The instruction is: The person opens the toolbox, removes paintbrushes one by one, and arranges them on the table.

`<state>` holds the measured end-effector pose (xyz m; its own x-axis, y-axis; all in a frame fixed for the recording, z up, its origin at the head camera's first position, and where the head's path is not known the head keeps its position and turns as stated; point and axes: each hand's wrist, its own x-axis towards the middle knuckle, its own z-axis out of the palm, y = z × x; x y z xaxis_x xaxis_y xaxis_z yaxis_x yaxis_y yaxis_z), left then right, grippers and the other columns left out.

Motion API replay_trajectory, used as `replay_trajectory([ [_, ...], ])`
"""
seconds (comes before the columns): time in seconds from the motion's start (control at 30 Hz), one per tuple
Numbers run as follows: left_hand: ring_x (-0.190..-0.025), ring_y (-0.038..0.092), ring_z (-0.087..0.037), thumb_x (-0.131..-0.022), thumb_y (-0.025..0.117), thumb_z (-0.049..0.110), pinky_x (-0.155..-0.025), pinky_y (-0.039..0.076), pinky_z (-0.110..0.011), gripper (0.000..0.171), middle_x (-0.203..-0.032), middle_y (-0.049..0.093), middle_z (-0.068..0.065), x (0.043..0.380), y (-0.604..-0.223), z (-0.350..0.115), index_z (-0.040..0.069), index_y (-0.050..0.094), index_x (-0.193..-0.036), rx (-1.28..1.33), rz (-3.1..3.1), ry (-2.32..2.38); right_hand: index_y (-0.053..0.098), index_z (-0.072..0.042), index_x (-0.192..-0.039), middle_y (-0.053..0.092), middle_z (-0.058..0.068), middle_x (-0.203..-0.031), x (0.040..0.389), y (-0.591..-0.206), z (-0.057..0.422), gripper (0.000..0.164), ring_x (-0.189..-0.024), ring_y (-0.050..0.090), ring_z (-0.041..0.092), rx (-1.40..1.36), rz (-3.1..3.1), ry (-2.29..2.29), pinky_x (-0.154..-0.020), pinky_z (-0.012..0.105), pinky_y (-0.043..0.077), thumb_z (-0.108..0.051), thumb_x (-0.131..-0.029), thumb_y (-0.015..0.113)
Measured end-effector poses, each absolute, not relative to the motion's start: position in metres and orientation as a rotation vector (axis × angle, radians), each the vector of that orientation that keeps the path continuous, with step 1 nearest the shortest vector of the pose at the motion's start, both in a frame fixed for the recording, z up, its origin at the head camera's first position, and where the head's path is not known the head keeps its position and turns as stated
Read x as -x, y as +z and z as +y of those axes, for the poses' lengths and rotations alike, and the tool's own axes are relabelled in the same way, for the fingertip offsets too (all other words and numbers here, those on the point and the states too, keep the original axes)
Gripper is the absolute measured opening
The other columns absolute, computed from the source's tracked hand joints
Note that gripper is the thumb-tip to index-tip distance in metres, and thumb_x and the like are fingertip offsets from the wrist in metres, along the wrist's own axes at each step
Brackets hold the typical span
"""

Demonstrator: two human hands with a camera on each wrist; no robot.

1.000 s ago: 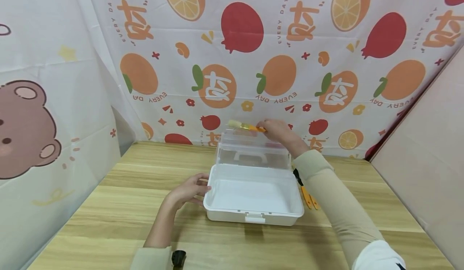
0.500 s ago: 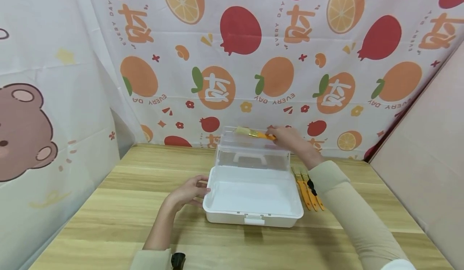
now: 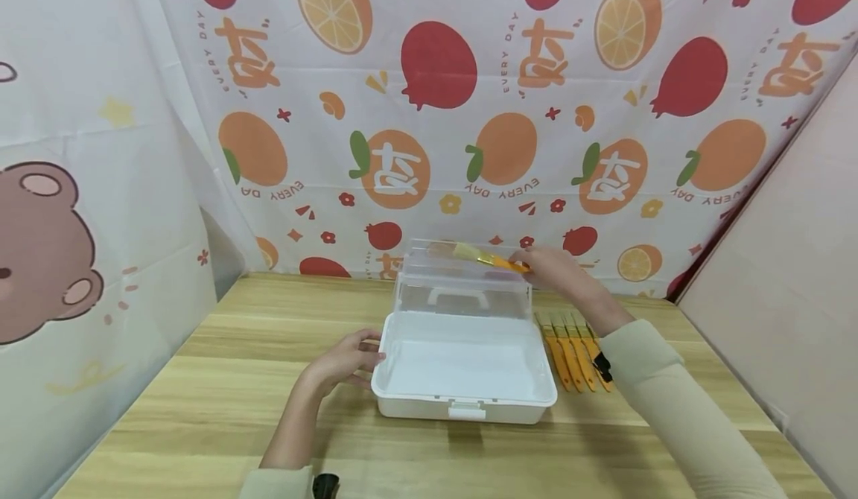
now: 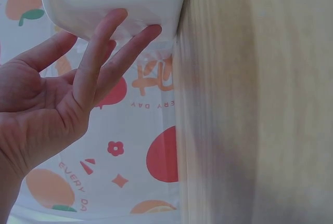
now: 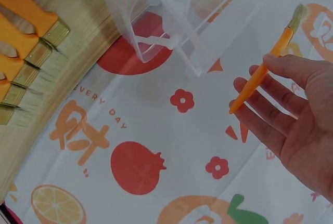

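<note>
A white plastic box (image 3: 422,408) stands on the table, its clear lid (image 3: 412,298) tipped up at the back. My left hand (image 3: 342,363) is at the box's left side. In the left wrist view, two of its extended fingers (image 4: 93,57) touch the white outer wall. Over the raised lid, my right hand (image 3: 559,272) pinches a flat paintbrush (image 3: 494,261) with an orange handle and pale bristles pointing left. The right wrist view has the handle (image 5: 278,47) between thumb and fingertips.
Several like paintbrushes (image 3: 570,357) lie side by side on the table just right of the box, bristles toward the back. A fruit-print cloth (image 3: 509,208) hangs behind the wooden table (image 3: 221,380). Pale cloth walls (image 3: 771,275) stand at both sides.
My right hand has moved right and slightly down with the paintbrush. Its sleeve has shifted right, so more of the lying paintbrushes show. My left hand stays at the box.
</note>
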<state>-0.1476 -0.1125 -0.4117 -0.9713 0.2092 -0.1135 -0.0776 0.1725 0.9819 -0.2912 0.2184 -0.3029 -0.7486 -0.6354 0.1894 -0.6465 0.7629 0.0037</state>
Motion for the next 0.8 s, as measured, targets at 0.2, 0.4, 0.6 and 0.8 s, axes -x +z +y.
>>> replay_trajectory([
  [0.2,-0.088,0.059,-0.031,-0.091,0.051,0.003,-0.067,0.054,-0.045,0.045,-0.118,0.047,-0.03,0.148,-0.411,-0.113,-0.011,0.032,-0.129,-0.13,2.214,1.883,0.063,-0.012,-0.116,0.061,0.008,-0.113,0.282,-0.306,0.231,0.037,-0.097,0.056,0.025,-0.99,-2.815,0.107,-0.075,0.038,0.051,-0.009,-0.081,0.071],
  [0.4,-0.09,0.059,-0.031,-0.091,0.051,0.003,-0.067,0.054,-0.044,0.045,-0.12,0.046,-0.03,0.149,-0.411,-0.114,-0.011,0.032,-0.13,-0.125,2.223,1.876,0.064,-0.011,-0.114,0.062,0.01,-0.111,0.278,-0.309,0.245,0.036,-0.09,0.057,0.025,-0.971,-2.779,0.073,-0.075,0.039,0.051,-0.009,-0.079,0.073],
  [0.6,-0.09,0.058,-0.029,-0.091,0.051,0.003,-0.066,0.054,-0.044,0.044,-0.12,0.046,-0.03,0.153,-0.413,-0.114,-0.01,0.033,-0.129,-0.116,2.227,1.881,0.066,-0.009,-0.109,0.064,0.009,-0.1,0.273,-0.312,0.259,0.031,-0.079,0.058,0.023,-0.957,-2.736,0.05,-0.067,0.037,0.052,-0.005,-0.078,0.071],
  [0.8,-0.089,0.058,-0.027,-0.091,0.05,0.003,-0.065,0.054,-0.044,0.043,-0.119,0.047,-0.029,0.153,-0.415,-0.112,-0.01,0.035,-0.129,-0.101,2.251,1.876,0.067,-0.007,-0.107,0.064,0.01,-0.098,0.268,-0.316,0.272,0.029,-0.079,0.059,0.025,-0.962,-2.705,0.049,-0.065,0.037,0.052,-0.003,-0.078,0.071],
])
